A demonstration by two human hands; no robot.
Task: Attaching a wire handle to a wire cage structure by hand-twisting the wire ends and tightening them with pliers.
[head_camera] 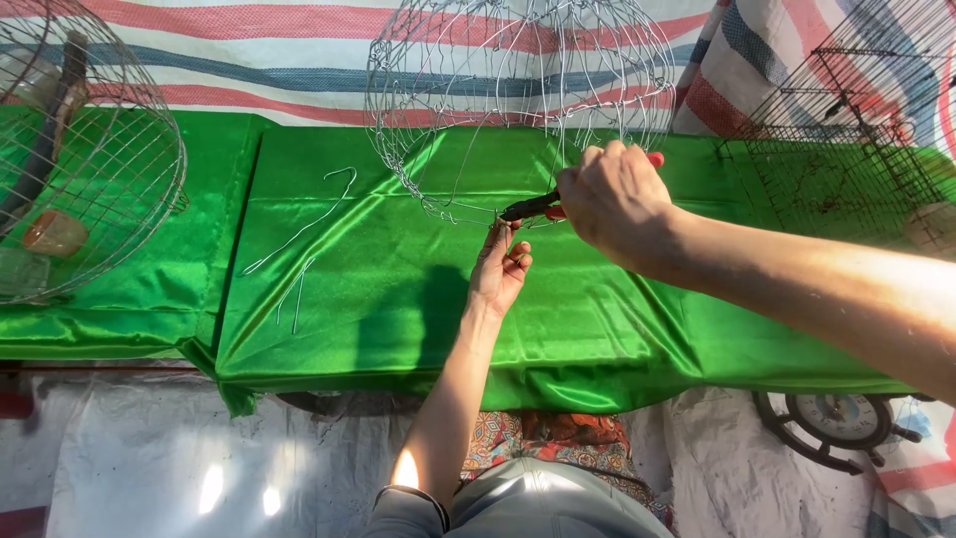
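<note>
The right hand (617,199) is clenching pliers (533,207) at the wire cage's (518,90) bottom rim; the left hand (501,267), just below it, is pinching the wire there.

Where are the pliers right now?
In the head view, the pliers sit just right of centre, gripped by the right hand, tips at the wire cage's lower rim above the left hand.

A shiny emerald-green satin cloth (349,289) covers the desk. Behind it, across the top of the frame, hangs a tarp (259,50) striped red, white and blue. The round wire cage (518,100) at upper centre is bare silver. The pliers (543,207) have a black nose and red handles. At bottom centre lies a patterned orange-red fabric (558,438).
</note>
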